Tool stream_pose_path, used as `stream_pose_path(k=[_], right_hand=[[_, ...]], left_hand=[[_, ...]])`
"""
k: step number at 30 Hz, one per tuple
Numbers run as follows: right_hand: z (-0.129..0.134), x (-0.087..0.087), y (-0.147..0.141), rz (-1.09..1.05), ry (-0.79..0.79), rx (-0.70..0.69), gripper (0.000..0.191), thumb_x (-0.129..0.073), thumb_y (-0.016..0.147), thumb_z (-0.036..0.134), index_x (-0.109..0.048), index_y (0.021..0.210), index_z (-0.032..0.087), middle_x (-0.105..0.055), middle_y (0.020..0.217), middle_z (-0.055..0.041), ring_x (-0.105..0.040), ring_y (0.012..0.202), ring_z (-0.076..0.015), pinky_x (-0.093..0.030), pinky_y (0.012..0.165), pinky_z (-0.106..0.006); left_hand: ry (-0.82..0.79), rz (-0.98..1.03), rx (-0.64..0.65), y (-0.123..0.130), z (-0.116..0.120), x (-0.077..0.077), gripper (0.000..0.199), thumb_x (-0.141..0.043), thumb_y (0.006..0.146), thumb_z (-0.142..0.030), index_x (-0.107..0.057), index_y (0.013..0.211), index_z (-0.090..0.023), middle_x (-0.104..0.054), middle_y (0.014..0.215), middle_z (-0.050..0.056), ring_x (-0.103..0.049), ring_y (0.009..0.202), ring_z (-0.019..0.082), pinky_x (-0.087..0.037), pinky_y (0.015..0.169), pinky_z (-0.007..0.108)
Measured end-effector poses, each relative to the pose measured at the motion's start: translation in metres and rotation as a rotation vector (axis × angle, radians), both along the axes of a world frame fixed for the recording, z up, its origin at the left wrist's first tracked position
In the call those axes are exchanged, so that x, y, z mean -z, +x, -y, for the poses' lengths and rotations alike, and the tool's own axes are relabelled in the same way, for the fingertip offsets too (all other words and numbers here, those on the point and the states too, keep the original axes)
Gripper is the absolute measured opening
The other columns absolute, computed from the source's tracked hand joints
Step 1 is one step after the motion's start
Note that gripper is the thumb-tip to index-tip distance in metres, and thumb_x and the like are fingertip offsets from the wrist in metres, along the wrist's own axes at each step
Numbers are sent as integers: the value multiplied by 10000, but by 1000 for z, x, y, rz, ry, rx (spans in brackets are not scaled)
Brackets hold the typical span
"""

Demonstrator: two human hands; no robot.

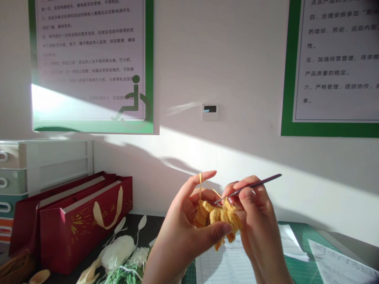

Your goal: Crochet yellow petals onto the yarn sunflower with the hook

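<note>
A yellow crocheted piece (222,215) is pinched in my left hand (192,225), the thumb across its front. Yellow yarn (211,182) loops over my raised left index finger and runs down to the stitches. My right hand (254,209) grips a dark crochet hook (260,182) like a pen. The hook slants from upper right down to its pale tip, which is at the top edge of the yellow piece. Some right fingers are behind the piece and partly hidden.
Red gift bags (85,221) and a drawer unit (59,157) stand at left. White yarn (118,252) and green yarn (124,274) lie near my left forearm. Printed sheets (225,264) rest on a green cutting mat (308,272). The wall (237,59) rises behind.
</note>
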State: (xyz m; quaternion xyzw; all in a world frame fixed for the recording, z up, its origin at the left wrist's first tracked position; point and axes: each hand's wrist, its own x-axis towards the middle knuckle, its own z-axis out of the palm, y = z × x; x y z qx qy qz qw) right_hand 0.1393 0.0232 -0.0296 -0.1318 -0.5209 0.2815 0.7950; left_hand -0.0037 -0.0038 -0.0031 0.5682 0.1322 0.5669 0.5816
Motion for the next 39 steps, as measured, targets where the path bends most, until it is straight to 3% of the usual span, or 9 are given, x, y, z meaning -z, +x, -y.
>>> stream_pose_path(k=[5, 11, 17, 22, 26, 34, 39], right_hand=[[-4, -1, 10, 64, 65, 3, 180, -626, 1010, 407, -616, 907, 260, -721, 742, 9, -556, 612, -132, -493, 618, -259], [-6, -3, 21, 175, 191, -30, 184, -586, 1037, 423, -598, 945, 264, -745, 731, 1, -613, 659, -155, -494, 621, -279], [-4, -1, 29, 235, 264, -40, 139, -578, 1051, 393, -593, 987, 271, -768, 768, -5, -643, 654, -143, -497, 583, -265], [3, 0, 30, 227, 177, -1, 106, -573, 1056, 342, -590, 988, 262, -790, 859, -13, -593, 448, -74, -349, 416, -199], [9, -1, 24, 214, 167, 29, 87, -564, 1059, 312, -597, 999, 259, -797, 891, -24, -616, 403, -69, -289, 360, -177], [3, -1, 14, 170, 99, -111, 96, -552, 1065, 329, -585, 990, 280, -790, 883, 3, -603, 390, -51, -323, 352, -138], [7, 1, 8, 164, 86, -23, 113, -603, 1040, 341, -614, 961, 261, -782, 853, 9, -535, 364, -21, -376, 364, -133]], left_hand=[[-40, -5, 19, -5, -2, 1, 669, -951, 666, -64, -714, 1265, -243, -733, 954, 34, -719, 770, 182, -610, 680, 296], [-43, 19, 54, -10, -5, 2, 548, -949, 663, -70, -769, 1168, -185, -760, 913, 51, -708, 790, 173, -586, 706, 263], [-45, -17, 32, -9, -3, 2, 532, -936, 691, -81, -762, 1177, -209, -759, 933, 38, -738, 792, 192, -612, 710, 289], [70, -61, -88, -4, -8, 7, 490, -903, 743, -78, -755, 1192, -204, -760, 948, 49, -746, 771, 190, -621, 665, 257], [147, -54, -109, -1, -12, 9, 397, -886, 790, -111, -772, 1149, -237, -748, 924, 38, -728, 772, 173, -611, 658, 233], [-5, -48, -144, 6, -3, 5, 423, -918, 782, -232, -726, 1160, -244, -654, 855, -3, -676, 655, 136, -556, 588, 248], [8, -64, -213, 13, 1, 1, 422, -901, 786, -219, -676, 1144, -223, -634, 779, -32, -652, 578, 129, -562, 532, 244]])
